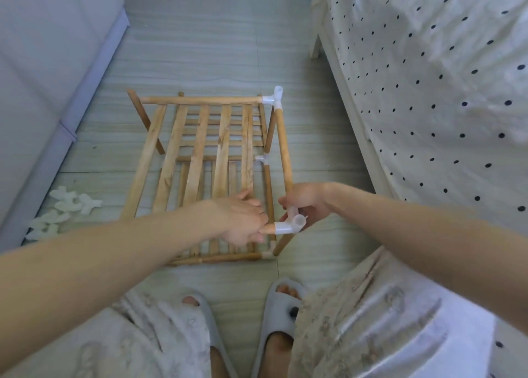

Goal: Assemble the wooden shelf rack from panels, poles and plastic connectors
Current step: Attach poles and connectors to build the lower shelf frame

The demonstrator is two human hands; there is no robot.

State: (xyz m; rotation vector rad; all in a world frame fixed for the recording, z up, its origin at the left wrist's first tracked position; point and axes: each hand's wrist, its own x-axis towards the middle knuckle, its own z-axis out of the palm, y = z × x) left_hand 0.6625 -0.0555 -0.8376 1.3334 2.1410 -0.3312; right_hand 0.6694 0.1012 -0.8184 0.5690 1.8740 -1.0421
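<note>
A partly built wooden rack (200, 149) stands on the floor, its slatted top panel (223, 137) above a lower slatted panel (200, 183). A white plastic connector (275, 97) joins the far right corner to a side pole (284, 149). My left hand (243, 220) grips the near rail of the top panel at its right end. My right hand (307, 203) holds a second white connector (291, 225) at that near right corner, where the rail end and the side pole meet. Lower connectors (262, 158) link the poles beneath.
Several loose white connectors (64, 209) lie on the floor at the left, beside a pale cabinet (43, 92). A bed with a dotted sheet (428, 77) fills the right side. My slippered feet (281, 306) stand just in front of the rack.
</note>
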